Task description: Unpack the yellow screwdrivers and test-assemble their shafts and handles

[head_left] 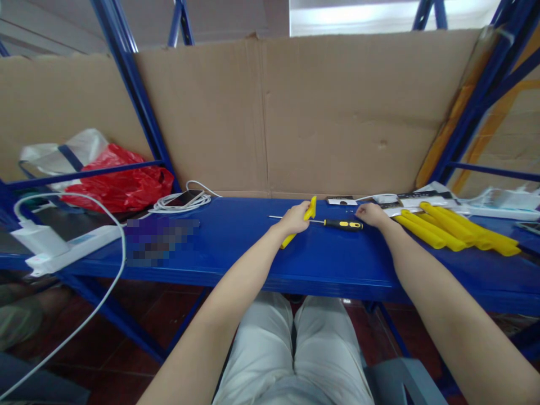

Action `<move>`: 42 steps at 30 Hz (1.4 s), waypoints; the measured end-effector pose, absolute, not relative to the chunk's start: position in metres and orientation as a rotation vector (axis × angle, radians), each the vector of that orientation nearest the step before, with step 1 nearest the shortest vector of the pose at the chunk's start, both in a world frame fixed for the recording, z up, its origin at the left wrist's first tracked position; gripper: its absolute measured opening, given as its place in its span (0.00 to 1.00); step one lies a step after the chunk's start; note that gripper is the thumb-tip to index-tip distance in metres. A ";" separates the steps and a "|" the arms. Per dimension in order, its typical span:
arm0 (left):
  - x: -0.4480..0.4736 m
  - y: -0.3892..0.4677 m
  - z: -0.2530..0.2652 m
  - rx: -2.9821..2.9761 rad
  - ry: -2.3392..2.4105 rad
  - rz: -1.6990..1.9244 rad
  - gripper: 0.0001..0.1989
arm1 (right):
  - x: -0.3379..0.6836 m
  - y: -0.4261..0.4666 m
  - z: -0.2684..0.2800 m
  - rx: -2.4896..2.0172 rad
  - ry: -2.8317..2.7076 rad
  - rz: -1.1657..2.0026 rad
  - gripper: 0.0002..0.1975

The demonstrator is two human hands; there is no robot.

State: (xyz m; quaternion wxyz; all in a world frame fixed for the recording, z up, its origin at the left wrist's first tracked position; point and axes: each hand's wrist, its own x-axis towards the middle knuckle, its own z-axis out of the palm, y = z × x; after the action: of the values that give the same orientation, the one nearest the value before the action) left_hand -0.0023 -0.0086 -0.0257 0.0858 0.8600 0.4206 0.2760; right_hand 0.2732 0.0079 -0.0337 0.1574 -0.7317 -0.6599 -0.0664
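My left hand (296, 218) is closed around a long yellow plastic piece (311, 208), whose upper end has a short side projection. Its lower end sticks out below my palm, and the middle is hidden by my fingers. A screwdriver (343, 225) with a black and yellow handle lies on the blue tabletop (320, 256), between my hands. Its metal shaft runs left, partly covered by my left hand. Over by the handle's end, my right hand (369, 214) has its fingers drawn together; anything in them is too small to name. Tiny bits (350, 211) lie just left of its fingertips.
Several yellow tube-like pieces (459, 226) lie at the right, before packets and a white power strip (502, 211). On the left are another power strip (76, 247) with a looping cable, coiled white cable (181, 202) and a red bag (122, 177). Cardboard (329, 112) stands behind.
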 end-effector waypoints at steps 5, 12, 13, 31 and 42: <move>-0.002 -0.009 -0.026 2.557 1.250 0.831 0.25 | 0.270 0.012 -0.036 -2.096 -1.897 -0.239 0.08; 0.003 -0.006 -0.024 2.371 1.146 0.933 0.27 | 0.271 0.020 -0.041 -2.093 -1.836 -0.261 0.07; 0.005 -0.006 -0.023 2.303 1.117 0.949 0.27 | 0.271 0.021 -0.041 -2.097 -1.825 -0.255 0.06; 0.087 -0.008 -0.005 1.505 0.941 0.813 0.15 | 0.280 0.019 -0.042 -2.018 -1.751 -0.175 0.09; 0.130 -0.003 0.006 1.167 0.912 0.718 0.14 | 0.285 0.000 -0.027 -2.137 -1.498 -0.195 0.16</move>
State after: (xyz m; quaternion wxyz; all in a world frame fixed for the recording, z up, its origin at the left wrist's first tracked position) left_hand 0.1301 -0.0034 0.0056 0.6799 0.5200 0.4064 0.3197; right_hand 0.2851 -0.0004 -0.0265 0.2592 -0.7888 -0.5527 -0.0718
